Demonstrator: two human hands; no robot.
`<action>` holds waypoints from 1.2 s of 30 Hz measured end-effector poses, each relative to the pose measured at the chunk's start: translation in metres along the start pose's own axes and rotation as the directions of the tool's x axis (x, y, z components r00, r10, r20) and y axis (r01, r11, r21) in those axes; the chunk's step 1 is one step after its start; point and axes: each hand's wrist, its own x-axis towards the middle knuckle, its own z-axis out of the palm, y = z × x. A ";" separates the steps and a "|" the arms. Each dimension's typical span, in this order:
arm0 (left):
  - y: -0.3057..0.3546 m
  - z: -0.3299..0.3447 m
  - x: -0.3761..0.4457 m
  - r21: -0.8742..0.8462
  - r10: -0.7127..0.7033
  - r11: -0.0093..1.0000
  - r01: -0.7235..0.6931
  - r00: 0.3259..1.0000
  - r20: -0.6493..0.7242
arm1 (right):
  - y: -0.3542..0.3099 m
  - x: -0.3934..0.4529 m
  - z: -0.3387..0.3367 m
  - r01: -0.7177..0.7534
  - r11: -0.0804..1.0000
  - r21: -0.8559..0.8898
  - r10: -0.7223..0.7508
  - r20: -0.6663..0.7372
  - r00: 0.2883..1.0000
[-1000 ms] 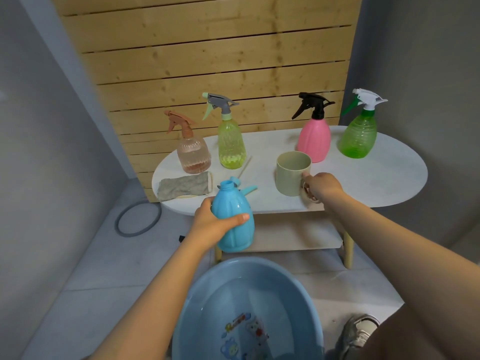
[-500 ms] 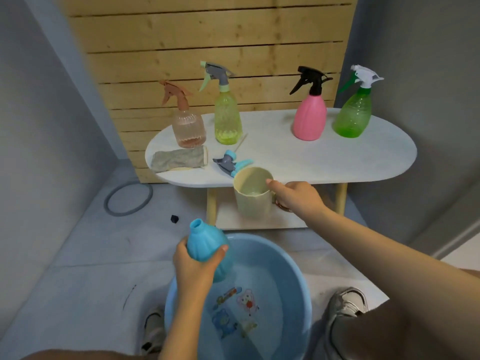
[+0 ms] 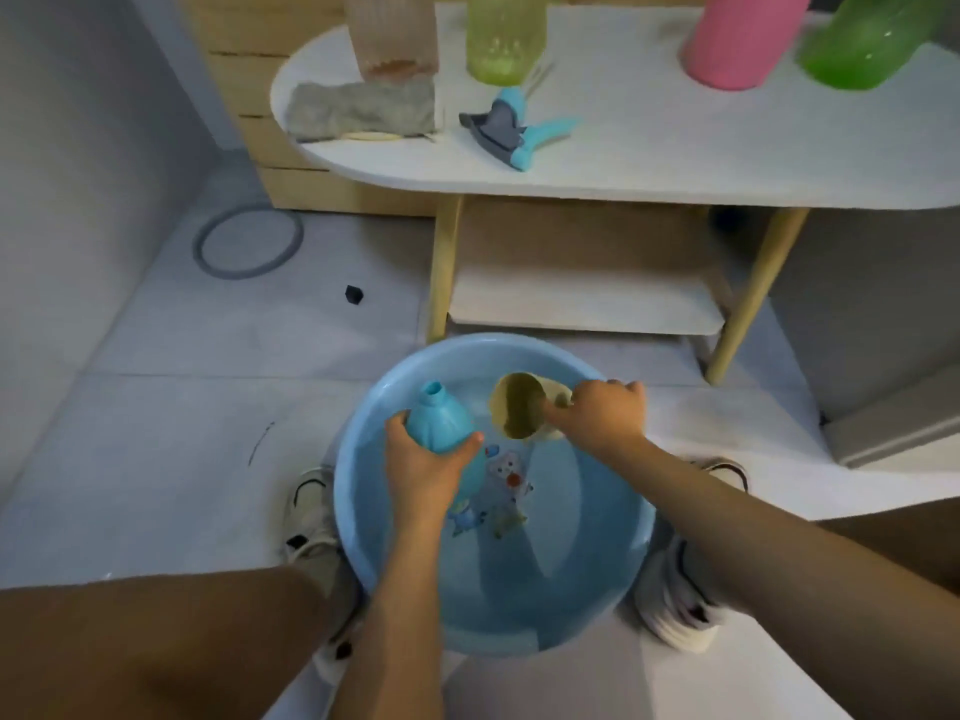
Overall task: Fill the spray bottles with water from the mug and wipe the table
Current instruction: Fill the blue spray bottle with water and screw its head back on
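1. A grey ring (image 3: 248,243) lies on the pale tiled floor at far left, with a small black piece (image 3: 354,294) nearby.
2. On the white oval desk (image 3: 675,148), left to right: a folded grey cloth (image 3: 361,112), a clear ribbed peach bottle (image 3: 392,33) just behind it, a yellow-green bottle (image 3: 505,39), a detached blue-and-grey trigger spray head (image 3: 511,129) lying on its side, a pink bottle (image 3: 740,39) and a green bottle (image 3: 867,44). The bottles' tops are cut off by the frame.
3. A round light-blue plastic basin (image 3: 363,511) sits on the floor in front of the desk, between the person's shoes, with cartoon figures on its bottom.
4. The left hand (image 3: 423,472) grips the capless blue ribbed plastic bottle (image 3: 439,423) over the basin, fingers and thumb curled round its body, neck tilted up and away.
5. The right hand (image 3: 602,418) holds the beige plastic mug (image 3: 519,407) by its handle side, fingers curled, just right of the bottle and apart from it; the mug is tipped, mouth facing the camera.
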 end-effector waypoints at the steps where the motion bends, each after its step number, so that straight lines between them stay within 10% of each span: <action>1: -0.002 0.002 -0.001 0.009 -0.017 1.000 0.017 1.000 -0.016 | -0.004 -0.003 0.005 0.047 0.996 -0.079 -0.052 -0.064 0.997; 10: -0.032 0.017 -0.002 0.070 -0.182 0.979 0.190 0.978 -0.100 | -0.017 0.022 0.076 0.258 0.826 -0.502 -0.264 0.060 0.963; 17: -0.036 0.016 0.003 0.067 -0.216 0.973 0.221 0.974 -0.074 | -0.029 0.017 0.103 0.420 0.782 -0.460 -0.387 0.169 0.906; 25: -0.043 0.014 0.000 0.061 -0.127 0.989 0.134 0.985 -0.113 | -0.006 0.035 0.079 -0.118 0.992 0.043 0.095 0.355 0.930; 36: -0.046 0.026 -0.003 0.102 -0.004 0.995 0.009 0.999 -0.047 | 0.017 0.026 0.050 -0.367 0.675 0.640 0.234 0.286 0.929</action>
